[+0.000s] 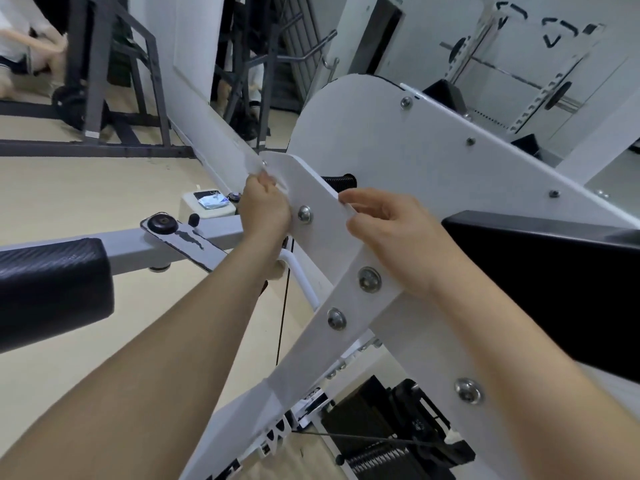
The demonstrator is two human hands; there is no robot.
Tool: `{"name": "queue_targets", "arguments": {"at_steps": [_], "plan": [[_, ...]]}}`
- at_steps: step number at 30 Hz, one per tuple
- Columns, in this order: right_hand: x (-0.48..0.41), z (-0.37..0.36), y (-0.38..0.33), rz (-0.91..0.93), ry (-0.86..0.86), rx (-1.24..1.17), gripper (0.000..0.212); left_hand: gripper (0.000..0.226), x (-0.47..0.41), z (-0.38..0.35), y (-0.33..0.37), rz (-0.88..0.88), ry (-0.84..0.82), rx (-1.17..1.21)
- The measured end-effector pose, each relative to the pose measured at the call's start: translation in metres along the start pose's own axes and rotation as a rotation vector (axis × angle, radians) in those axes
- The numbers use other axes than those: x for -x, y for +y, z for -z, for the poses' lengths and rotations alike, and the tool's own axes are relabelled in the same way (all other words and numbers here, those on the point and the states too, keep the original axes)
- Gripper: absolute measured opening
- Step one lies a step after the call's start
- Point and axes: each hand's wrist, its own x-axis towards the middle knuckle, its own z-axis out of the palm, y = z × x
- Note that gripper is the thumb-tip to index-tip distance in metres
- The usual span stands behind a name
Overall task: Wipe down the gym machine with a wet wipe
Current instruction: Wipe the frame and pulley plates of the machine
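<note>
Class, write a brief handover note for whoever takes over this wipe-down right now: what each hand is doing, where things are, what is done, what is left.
Left hand: grips the wet wipe against the left edge of the gym machine's white plate.
Right hand: fingers curled over the plate's opposite edge.
Done: cannot tell; no wet marks show.
Left: probably the plate's face, the large white cover behind it and the black pad.

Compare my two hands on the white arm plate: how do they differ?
The left hand bunches the wet wipe at the rounded tip of the white plate; the right hand shows no wipe and pinches the plate's right edge. Both touch the plate with curled fingers.
</note>
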Motion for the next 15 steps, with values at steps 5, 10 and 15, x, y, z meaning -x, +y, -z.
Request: {"name": "queue_targets", "arguments": {"at_steps": [5, 10, 15], "plan": [[0.002, -0.002, -0.002, -0.011, 0.104, -0.024, 0.032, 0.035, 0.043, 0.017, -0.005, -0.165, -0.208, -0.605], [0.013, -0.012, -0.002, 0.044, 0.306, 0.018, 0.031, 0.079, 0.086, 0.017, -0.001, -0.185, -0.43, -0.845], [0.042, -0.019, 0.012, 0.141, 0.242, 0.167, 0.023, 0.007, 0.107, 0.036, 0.044, -0.406, -0.491, -1.131]]}}
